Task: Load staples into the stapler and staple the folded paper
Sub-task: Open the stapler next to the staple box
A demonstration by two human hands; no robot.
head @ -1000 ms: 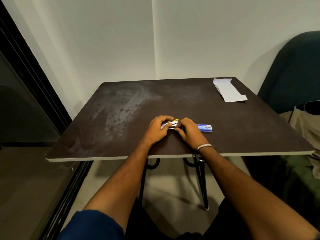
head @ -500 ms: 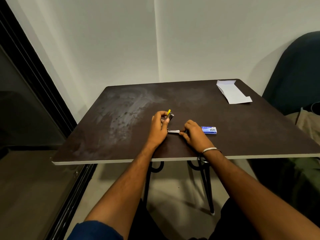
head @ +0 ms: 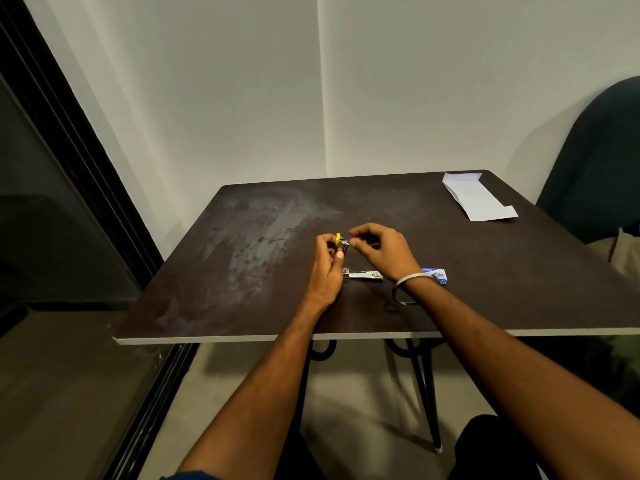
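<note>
A small stapler lies hinged open near the table's front. Its metal base (head: 362, 274) rests flat on the table, and its yellow-tipped top arm (head: 340, 241) stands raised. My left hand (head: 327, 268) grips that raised arm. My right hand (head: 381, 251) hovers just right of it, with thumb and forefinger pinched on a thin metal piece at the arm's tip; what the piece is cannot be made out. The blue staple box (head: 435, 274) lies behind my right wrist. The folded white paper (head: 478, 199) lies at the far right corner.
The dark brown table (head: 519, 271) has a smudged patch at its left middle. A dark chair (head: 595, 161) stands beyond the right edge. A black door frame (head: 69, 140) runs along the left. White walls meet behind the table.
My left hand has swung the stapler's top arm up from the base. My right hand left the base on the table and rose to the raised arm's tip.
</note>
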